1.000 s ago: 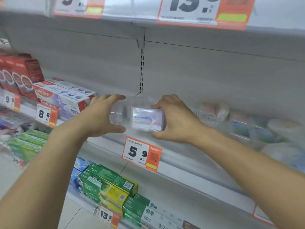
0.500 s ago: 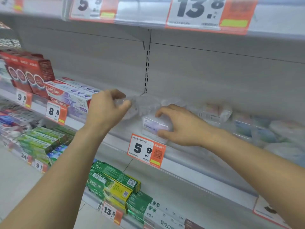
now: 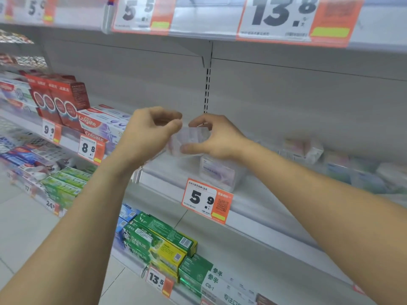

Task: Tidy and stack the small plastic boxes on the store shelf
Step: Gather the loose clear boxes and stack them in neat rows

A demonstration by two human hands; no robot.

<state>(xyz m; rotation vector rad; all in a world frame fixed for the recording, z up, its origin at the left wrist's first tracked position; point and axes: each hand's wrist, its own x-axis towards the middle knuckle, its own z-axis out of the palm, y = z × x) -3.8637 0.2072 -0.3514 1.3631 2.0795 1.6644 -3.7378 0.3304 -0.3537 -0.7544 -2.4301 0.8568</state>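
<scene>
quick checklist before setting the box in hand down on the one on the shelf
1. Grip: right hand fingers pinch the clear box: ok.
2. Left hand touching the clear box: cannot tell, blurred.
3. Box on shelf upright above the 5.9 price tag: ok.
4. Held box directly over it: not ok, it sits up and left.
5. Held box level: cannot tell.

clear glossy plastic box between the hands, another clear plastic box on matt grey painted metal shelf, glossy paper price tag, glossy printed cardboard toothpaste cartons below left
</scene>
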